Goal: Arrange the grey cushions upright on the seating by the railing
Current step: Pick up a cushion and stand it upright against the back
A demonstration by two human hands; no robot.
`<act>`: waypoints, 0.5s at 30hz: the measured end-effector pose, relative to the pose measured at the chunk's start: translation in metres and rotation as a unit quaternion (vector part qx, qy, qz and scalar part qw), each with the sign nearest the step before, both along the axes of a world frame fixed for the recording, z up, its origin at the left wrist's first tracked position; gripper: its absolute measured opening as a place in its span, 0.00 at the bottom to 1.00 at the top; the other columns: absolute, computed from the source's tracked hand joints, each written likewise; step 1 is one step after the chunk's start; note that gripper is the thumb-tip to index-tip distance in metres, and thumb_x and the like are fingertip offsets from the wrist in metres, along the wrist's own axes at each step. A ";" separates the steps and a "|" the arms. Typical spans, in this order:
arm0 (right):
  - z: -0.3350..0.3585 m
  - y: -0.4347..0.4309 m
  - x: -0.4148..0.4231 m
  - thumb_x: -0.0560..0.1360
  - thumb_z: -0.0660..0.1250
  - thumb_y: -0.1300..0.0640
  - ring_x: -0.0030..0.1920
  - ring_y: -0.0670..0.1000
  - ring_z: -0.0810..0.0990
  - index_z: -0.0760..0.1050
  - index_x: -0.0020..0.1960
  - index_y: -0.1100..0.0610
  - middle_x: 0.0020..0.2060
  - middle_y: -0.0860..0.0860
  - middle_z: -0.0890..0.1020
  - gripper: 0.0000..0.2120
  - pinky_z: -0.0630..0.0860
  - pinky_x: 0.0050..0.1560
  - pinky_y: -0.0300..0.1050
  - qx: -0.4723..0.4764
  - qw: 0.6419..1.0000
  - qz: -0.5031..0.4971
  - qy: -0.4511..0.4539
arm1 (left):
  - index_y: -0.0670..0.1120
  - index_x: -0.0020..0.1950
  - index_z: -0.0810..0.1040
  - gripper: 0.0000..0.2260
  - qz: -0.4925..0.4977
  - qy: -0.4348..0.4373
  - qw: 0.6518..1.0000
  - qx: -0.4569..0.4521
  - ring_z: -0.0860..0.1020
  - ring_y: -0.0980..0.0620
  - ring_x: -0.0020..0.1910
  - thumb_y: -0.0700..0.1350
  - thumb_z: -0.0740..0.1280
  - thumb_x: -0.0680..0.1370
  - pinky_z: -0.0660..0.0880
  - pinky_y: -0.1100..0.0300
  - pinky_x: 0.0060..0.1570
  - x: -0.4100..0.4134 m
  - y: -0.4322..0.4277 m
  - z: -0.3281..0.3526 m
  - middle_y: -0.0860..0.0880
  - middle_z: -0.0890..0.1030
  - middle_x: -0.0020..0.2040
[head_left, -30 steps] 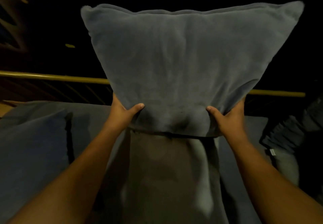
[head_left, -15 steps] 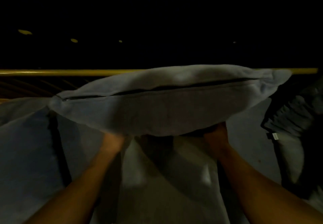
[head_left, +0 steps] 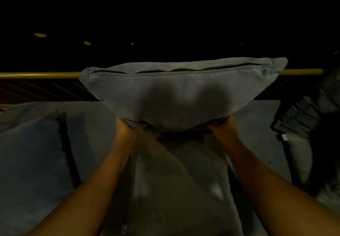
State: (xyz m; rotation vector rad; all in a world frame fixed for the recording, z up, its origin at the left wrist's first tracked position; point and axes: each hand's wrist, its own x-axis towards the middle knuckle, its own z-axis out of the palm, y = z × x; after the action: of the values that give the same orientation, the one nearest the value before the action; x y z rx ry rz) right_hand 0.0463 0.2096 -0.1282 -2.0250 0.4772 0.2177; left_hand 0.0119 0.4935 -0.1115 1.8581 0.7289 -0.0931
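Observation:
I hold a grey cushion [head_left: 182, 95] in front of the railing, its zip edge facing up and toward me. My left hand [head_left: 127, 128] grips its lower left corner and my right hand [head_left: 223, 128] grips its lower right corner; the fingers are partly hidden under the fabric. Below it a second grey cushion [head_left: 180, 186] lies flat on the grey seating [head_left: 88, 125]. A blue-grey cushion [head_left: 31, 165] rests at the left.
A yellow railing bar [head_left: 38, 75] runs across behind the seating, with dark slats below it. A dark crumpled cushion or blanket [head_left: 309, 114] with a white tag lies at the right. Beyond the rail is darkness with a few small lights.
The held cushion came down from upright and face-on and tipped so its zip edge shows; since half a second ago it has risen slightly and levelled. Both hands keep their grip.

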 end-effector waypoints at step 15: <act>0.098 0.129 -0.109 0.76 0.67 0.54 0.61 0.52 0.75 0.72 0.67 0.56 0.63 0.55 0.77 0.20 0.65 0.51 0.36 -0.007 0.953 0.302 0.019 | 0.44 0.65 0.74 0.22 -0.156 -0.047 0.973 0.163 0.73 0.56 0.59 0.52 0.66 0.73 0.67 0.59 0.58 -0.143 0.013 0.078 0.47 0.75 0.62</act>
State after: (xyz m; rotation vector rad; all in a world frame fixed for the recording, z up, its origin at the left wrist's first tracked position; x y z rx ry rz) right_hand -0.0626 0.3388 -0.0299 -2.1348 -0.1368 0.6254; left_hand -0.1309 0.5068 -0.0331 2.2662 0.3978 -0.0902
